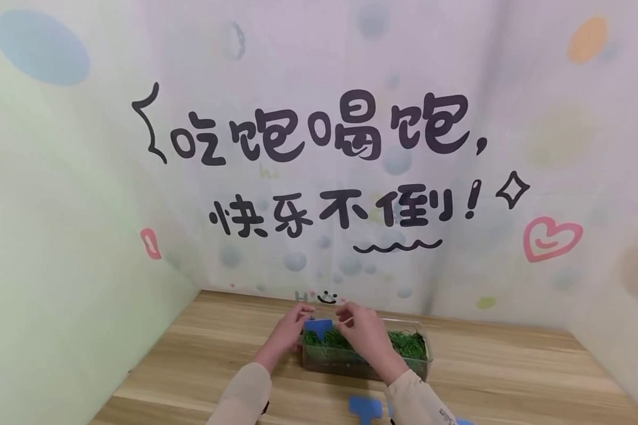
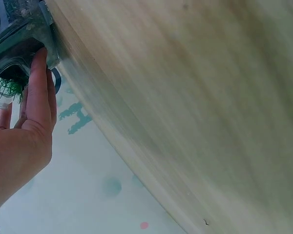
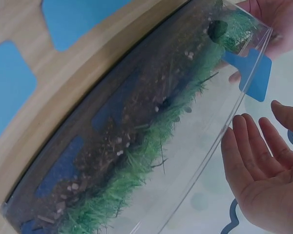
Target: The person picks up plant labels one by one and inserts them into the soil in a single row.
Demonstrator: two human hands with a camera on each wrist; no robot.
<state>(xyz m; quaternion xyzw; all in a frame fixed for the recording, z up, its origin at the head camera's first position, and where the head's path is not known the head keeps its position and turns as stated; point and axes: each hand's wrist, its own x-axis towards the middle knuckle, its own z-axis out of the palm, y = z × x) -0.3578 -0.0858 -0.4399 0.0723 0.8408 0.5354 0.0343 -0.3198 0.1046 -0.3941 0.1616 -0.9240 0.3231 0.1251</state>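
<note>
"Where does the blue T-shaped tag (image 1: 318, 325) stand?"

"Inside the left end of the clear planter (image 1: 335, 361), its foot down in the green grass (image 1: 410, 342)."

"Which way does it point?"

"Upright. The stem runs down and the wide head sits on top, its upper edge lying left to right, much as the planter's own long axis does across the worktop (image 1: 234, 324)."

"And the left hand (image 1: 289, 329)?"

"At the planter's left end, beside the tag. The left wrist view shows fairly straight fingers laid along the wall, so that grip is spread rather than clamped."

"The right hand (image 1: 364, 332)?"

"Over the grass, to the right of the tag and apart from it. The fingers bend softly and the thumb stands off from them: a bare grip, held apart. I can't tell whether a fingertip meets the rim."

"More blue pieces?"

"A second tag (image 1: 365, 407) lies flat on the near side of the planter, head towards it, stem towards the person. Others show only partly by the right sleeve (image 1: 420, 398)."
</note>
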